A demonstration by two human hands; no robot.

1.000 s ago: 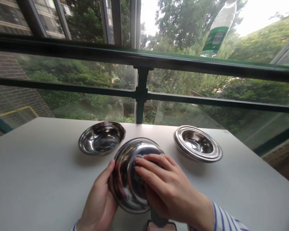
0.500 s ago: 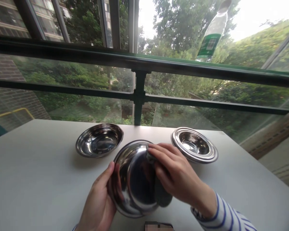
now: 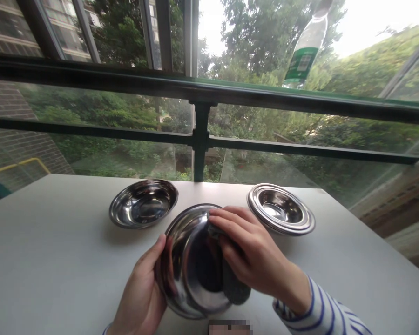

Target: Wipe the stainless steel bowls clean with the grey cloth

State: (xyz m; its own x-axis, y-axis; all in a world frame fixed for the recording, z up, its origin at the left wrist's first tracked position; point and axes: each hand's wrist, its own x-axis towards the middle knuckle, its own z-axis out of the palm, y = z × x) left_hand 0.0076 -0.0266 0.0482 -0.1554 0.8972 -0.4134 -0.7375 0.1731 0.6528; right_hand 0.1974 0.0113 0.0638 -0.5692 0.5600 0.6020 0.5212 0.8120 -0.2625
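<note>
Tilted up toward me above the table is a shiny steel bowl (image 3: 181, 270). My left hand (image 3: 143, 284) grips its left edge, the thumb over the rim and the fingers behind. My right hand (image 3: 251, 251) presses a dark grey cloth (image 3: 238, 288) against the bowl's inside, right of its middle. The cloth hangs down below the fingers over the bowl's right side. Behind the held bowl, to the left, a second steel bowl (image 3: 145, 204) rests on the table. To the right sits a stack of wide-rimmed steel bowls (image 3: 282, 211); how many are nested I cannot tell.
All of this is over a white table (image 3: 56, 260). A dark green railing (image 3: 125, 86) with glass runs behind its far edge. A clear bottle with a green label (image 3: 302, 63) stands on the rail. A partly blurred dark object (image 3: 229, 326) shows at the bottom edge.
My right hand and the cloth have shifted slightly to the left across the bowl. My left hand keeps its hold, and the other bowls stay in place.
</note>
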